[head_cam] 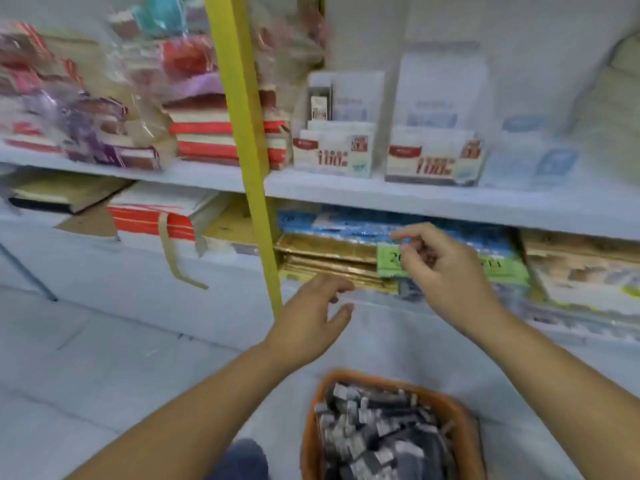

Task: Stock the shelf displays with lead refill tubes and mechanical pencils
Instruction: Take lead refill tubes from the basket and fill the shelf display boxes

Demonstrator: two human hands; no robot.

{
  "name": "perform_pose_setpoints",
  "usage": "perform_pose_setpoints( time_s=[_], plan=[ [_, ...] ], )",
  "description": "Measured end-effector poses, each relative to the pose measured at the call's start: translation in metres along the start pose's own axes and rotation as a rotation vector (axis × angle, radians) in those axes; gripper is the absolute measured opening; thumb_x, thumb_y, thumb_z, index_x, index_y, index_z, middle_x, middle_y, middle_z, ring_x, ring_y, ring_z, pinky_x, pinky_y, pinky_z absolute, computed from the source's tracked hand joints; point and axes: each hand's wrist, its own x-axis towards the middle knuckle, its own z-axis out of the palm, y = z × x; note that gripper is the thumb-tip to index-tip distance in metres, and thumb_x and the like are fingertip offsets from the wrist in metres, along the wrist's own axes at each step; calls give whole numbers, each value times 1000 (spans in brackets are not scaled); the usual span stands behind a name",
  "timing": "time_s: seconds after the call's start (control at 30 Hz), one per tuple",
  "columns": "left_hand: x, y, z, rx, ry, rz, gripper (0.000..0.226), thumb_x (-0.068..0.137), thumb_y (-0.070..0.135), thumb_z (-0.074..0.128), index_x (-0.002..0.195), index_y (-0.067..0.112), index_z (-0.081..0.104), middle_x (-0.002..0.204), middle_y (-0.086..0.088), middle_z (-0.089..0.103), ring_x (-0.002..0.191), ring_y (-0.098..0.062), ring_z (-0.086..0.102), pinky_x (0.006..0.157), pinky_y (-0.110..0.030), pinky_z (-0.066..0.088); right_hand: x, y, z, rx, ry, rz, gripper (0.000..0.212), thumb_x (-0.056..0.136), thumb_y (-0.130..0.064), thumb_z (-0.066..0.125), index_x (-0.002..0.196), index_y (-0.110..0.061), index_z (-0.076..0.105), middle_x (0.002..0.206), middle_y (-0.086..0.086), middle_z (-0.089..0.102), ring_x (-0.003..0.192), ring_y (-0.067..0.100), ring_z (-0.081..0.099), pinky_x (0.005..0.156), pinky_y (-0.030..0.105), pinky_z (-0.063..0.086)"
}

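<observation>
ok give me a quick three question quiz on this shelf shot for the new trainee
1. True or false: the orange basket is empty.
2. The two white display boxes stand: A) on the upper shelf, right of the yellow post; B) inside the basket; C) on the floor.
3. Which hand is higher in view?

Key: 1 false, it holds dark grey tubes; 2 A; 3 the right hand.
</observation>
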Motion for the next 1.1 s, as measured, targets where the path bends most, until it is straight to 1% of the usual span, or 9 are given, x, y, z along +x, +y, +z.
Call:
perform_pose_setpoints(
  time_s=[0.1, 0.17, 0.3, 0.47, 0.63, 0.77, 0.9, 1.03, 1.1],
  plan=[
    [-45, -39, 63, 46, -324, -188, 39, 100, 33, 55, 137, 23, 50, 131, 3, 54, 111, -13, 58, 88, -25, 46, -76, 81, 23, -69, -211, 392, 25, 95, -19, 55, 98, -43, 59, 89, -7, 63, 70, 12, 60, 66, 34, 52],
    [-70, -62, 105, 37, -440, -303, 42, 99, 34, 56, 139, 22, 48, 133, 1, 55, 110, -15, 57, 87, -25, 43, -124, 129, 38, -140, -341, 586, 18, 96, -24, 53, 107, -37, 59, 106, -8, 62, 80, 9, 62, 70, 23, 50],
    [-106, -90, 173, -33, -521, -527, 51, 95, 32, 63, 140, 14, 49, 138, -5, 54, 123, -24, 55, 98, -28, 41, -199, 191, 65, -255, -515, 808, 25, 93, -30, 59, 118, -29, 60, 105, -12, 63, 95, 11, 63, 76, 23, 48],
    [-128, -111, 227, 105, -559, -548, 57, 90, 45, 67, 139, 19, 52, 140, -6, 54, 132, -24, 46, 111, -34, 34, -243, 227, 84, -188, -642, 991, 59, 83, -37, 73, 135, -23, 49, 141, 7, 45, 124, 23, 47, 98, 32, 42],
    [-129, -119, 248, 266, -578, -538, 61, 86, 65, 60, 136, 31, 52, 134, 0, 55, 126, -22, 47, 109, -37, 37, -269, 235, 103, -187, -611, 1002, 72, 69, -31, 85, 127, -26, 42, 130, 2, 48, 112, 15, 45, 93, 29, 41],
    [-124, -117, 257, 210, -537, -612, 46, 89, 50, 66, 128, 29, 55, 125, 1, 57, 121, -20, 49, 104, -35, 41, -272, 239, 108, -196, -578, 1030, 66, 72, -23, 84, 123, -21, 42, 124, 1, 51, 111, 19, 51, 85, 28, 43],
    [-116, -114, 256, 177, -563, -659, 40, 91, 40, 68, 128, 27, 58, 121, -1, 60, 104, -19, 58, 92, -32, 47, -272, 239, 102, -126, -519, 1065, 45, 79, -10, 75, 109, -29, 47, 105, -7, 57, 99, 14, 57, 65, 15, 40],
    [-111, -118, 249, 68, -616, -739, 31, 95, 26, 65, 126, 21, 65, 120, -4, 61, 74, -9, 56, 67, -18, 43, -266, 240, 90, 7, -455, 1162, 33, 78, -6, 76, 101, -23, 59, 97, -8, 59, 94, 15, 58, 76, 28, 51],
    [-111, -119, 243, -24, -594, -785, 20, 95, 18, 64, 115, 13, 65, 114, -4, 64, 75, -11, 58, 67, -19, 45, -262, 242, 83, 68, -427, 1182, 31, 76, -6, 77, 97, -24, 62, 96, -10, 61, 90, 10, 59, 70, 26, 50]
  ],
)
